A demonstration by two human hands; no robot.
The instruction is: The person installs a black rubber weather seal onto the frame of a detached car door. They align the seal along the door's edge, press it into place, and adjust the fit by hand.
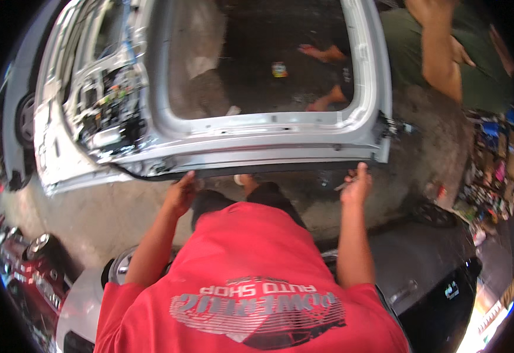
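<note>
Concrete floor below; our left hand and right hand pinch the black strip along the silver door; uneven pulling might kink it.

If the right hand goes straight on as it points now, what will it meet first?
Likely the black strip, which the right hand may already touch; then the silver frame, depth being unclear.

Worn on the head, the wide fisheye camera looks steeply down from close above the red shirt at bottom centre, facing past the left hand and right hand mid-frame toward the silver vehicle panel across the top.
</note>
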